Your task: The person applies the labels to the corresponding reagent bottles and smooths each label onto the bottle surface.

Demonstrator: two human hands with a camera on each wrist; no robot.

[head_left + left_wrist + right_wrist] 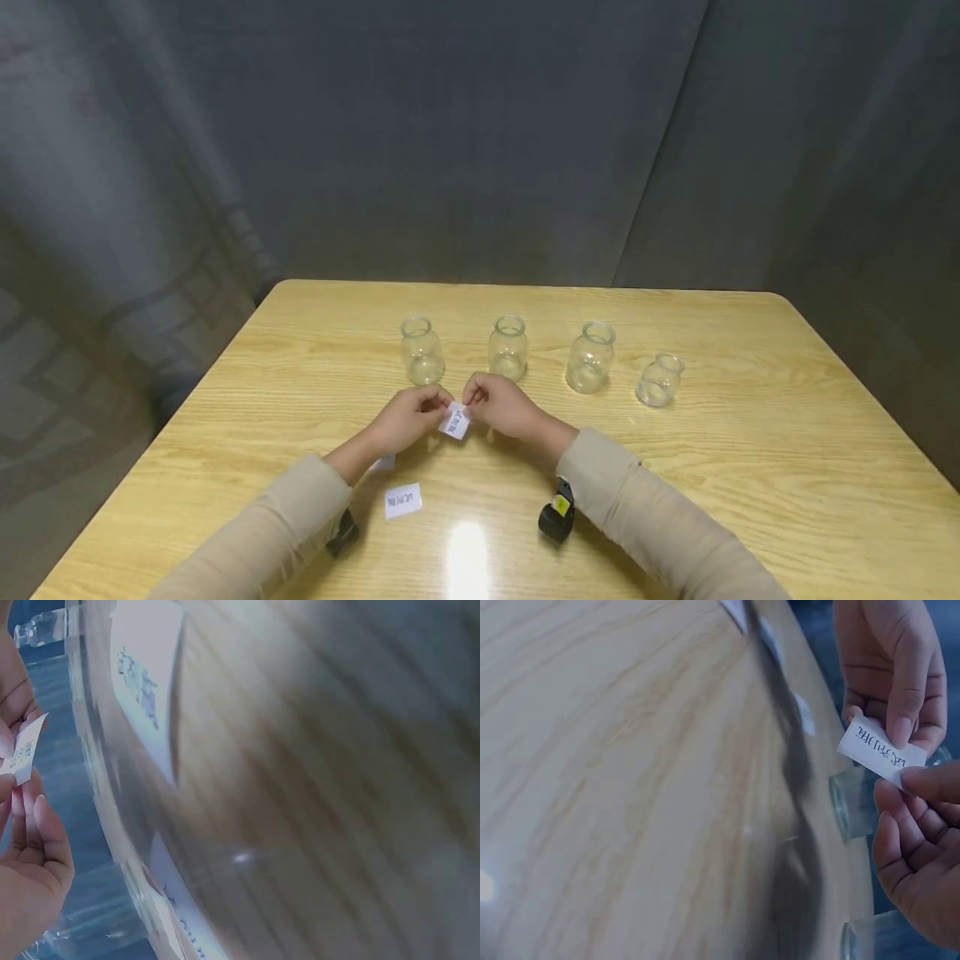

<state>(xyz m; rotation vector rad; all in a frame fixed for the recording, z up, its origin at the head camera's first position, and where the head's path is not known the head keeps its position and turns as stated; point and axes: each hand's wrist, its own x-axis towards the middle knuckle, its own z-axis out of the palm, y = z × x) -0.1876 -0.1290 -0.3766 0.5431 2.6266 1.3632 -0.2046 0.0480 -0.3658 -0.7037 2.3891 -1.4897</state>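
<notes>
Currently, a written slip [455, 422] is pinched near its edges by left grip [407, 420] and right grip [506, 407], presumably to leave the writing readable; four glass jars [507, 350] are ranged beyond the grips, another slip [403, 501] laid short of them

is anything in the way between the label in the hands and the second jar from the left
Only the right hand: in the head view it lies between the label and the second jar from the left, overlapping the jar's base. No other object shows between them.
</notes>
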